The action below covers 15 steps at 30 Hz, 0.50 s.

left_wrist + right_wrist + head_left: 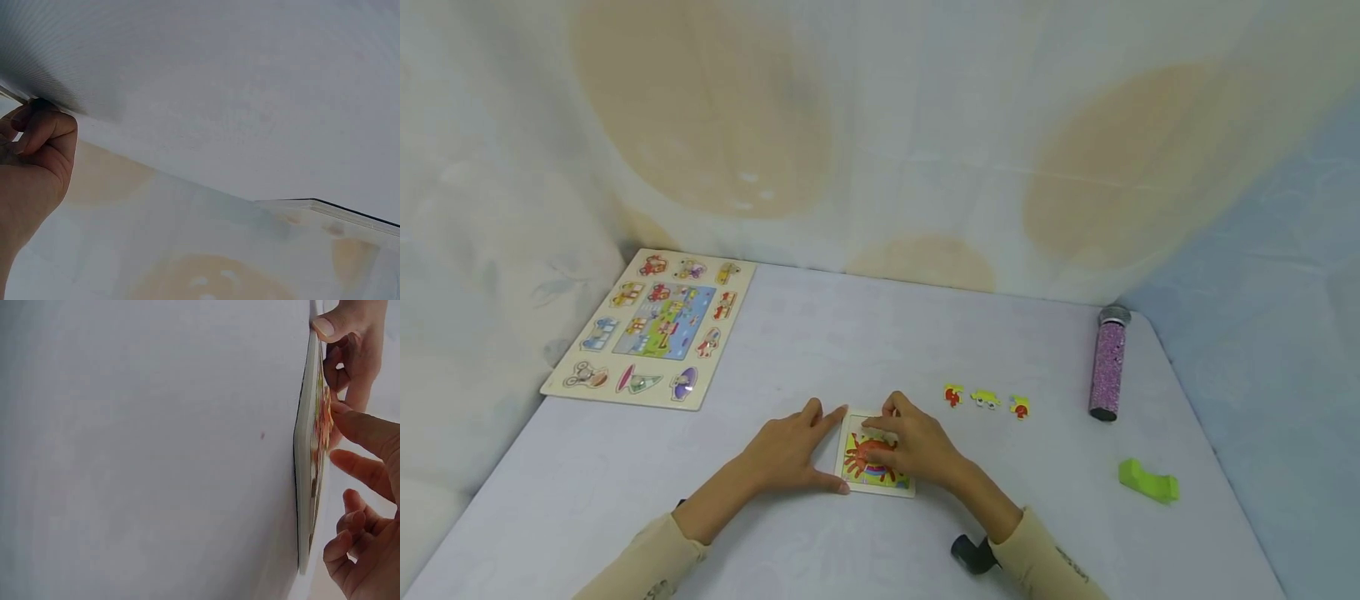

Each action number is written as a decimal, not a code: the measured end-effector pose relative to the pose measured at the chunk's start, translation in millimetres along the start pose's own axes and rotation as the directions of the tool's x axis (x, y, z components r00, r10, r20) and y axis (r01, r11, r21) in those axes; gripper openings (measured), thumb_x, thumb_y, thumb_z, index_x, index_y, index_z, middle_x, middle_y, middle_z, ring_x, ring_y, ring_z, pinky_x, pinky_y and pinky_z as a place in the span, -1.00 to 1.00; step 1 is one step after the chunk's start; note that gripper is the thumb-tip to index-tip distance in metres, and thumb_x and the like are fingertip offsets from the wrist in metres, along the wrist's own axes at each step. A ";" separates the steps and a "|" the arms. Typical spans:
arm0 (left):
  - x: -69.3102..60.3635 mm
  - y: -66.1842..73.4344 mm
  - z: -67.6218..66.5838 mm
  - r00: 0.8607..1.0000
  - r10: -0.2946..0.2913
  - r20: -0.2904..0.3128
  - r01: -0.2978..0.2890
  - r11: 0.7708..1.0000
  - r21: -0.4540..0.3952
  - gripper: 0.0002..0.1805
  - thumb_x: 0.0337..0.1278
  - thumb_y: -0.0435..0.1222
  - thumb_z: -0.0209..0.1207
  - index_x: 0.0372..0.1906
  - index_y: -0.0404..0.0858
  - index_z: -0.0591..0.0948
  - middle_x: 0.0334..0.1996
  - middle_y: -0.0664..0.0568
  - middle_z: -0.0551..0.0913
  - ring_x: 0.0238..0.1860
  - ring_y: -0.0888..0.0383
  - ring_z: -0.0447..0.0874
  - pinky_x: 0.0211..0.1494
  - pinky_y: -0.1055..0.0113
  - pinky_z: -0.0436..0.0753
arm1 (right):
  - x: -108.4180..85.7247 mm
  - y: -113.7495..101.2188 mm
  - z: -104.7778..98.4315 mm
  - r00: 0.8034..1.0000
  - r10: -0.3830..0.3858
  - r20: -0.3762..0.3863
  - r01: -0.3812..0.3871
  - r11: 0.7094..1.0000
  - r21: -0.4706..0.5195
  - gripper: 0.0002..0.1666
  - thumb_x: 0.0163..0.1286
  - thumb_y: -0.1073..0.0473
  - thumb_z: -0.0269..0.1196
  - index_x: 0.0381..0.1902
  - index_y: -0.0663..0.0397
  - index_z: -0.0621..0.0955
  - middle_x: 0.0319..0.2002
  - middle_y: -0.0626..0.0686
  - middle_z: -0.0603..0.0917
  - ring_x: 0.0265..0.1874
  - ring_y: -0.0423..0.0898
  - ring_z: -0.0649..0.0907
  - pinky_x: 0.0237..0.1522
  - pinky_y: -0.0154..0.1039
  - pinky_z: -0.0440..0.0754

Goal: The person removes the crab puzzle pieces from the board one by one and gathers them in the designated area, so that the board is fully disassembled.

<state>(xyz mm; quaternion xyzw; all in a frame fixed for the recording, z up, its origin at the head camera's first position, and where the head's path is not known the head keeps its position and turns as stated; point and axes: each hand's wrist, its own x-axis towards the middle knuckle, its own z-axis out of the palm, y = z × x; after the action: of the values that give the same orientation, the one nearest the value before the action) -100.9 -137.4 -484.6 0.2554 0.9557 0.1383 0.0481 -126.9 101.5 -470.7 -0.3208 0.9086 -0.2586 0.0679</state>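
Observation:
A square puzzle board (pixel 877 492) with a red crab picture lies flat on the table; its upper strip shows bare wood. My left hand (pixel 786 450) holds the board's left side, thumb at the near corner and index finger at the far one. Over the picture, my right hand (pixel 921 446) has thumb and index finger apart. In the right wrist view, a fingertip of the right hand (pixel 375 469) touches the raised orange part of the board (pixel 303 456). Three pieces, a left one (pixel 952 395), a middle one (pixel 985 399) and a right one (pixel 1020 407), lie beyond it.
A large vehicle puzzle (pixel 647 325) lies at the back left. On the right are a purple glittery microphone-shaped thing (pixel 1108 367) and a green curved block (pixel 1148 482). Something black (pixel 973 554) is beside the right sleeve. Patterned cloth hangs behind the table.

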 end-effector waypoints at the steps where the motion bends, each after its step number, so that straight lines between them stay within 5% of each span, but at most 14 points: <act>1: 0.1 -0.2 -0.1 1.000 0.000 0.000 0.000 1.000 0.003 0.20 -0.30 0.51 0.25 0.46 -0.11 0.36 -0.14 0.07 0.34 -0.45 0.28 0.30 -0.51 0.45 0.31 | 0.6 -1.3 0.8 1.000 0.000 -0.001 0.000 1.000 -0.007 -0.49 0.17 -0.14 0.46 0.03 -0.06 0.74 -0.22 -0.12 0.34 -0.41 -0.27 0.37 -0.45 -0.46 0.32; 15: -0.6 0.5 0.2 1.000 0.008 -0.009 -0.008 1.000 -0.001 0.19 -0.30 0.52 0.24 0.46 -0.11 0.37 -0.16 0.09 0.33 -0.45 0.28 0.31 -0.50 0.44 0.33 | 2.1 -13.9 7.9 0.985 -0.128 -0.113 0.092 0.956 -0.279 -0.68 0.23 -0.11 0.43 -0.22 -0.03 0.78 -0.26 -0.07 0.41 -0.40 -0.24 0.37 -0.43 -0.44 0.31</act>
<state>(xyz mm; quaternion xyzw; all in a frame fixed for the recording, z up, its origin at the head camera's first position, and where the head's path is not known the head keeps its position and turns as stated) -100.1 -137.3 -484.7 0.2587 0.9548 0.1402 0.0432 -118.6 87.6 -470.2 -0.3598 0.9187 -0.1546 -0.0507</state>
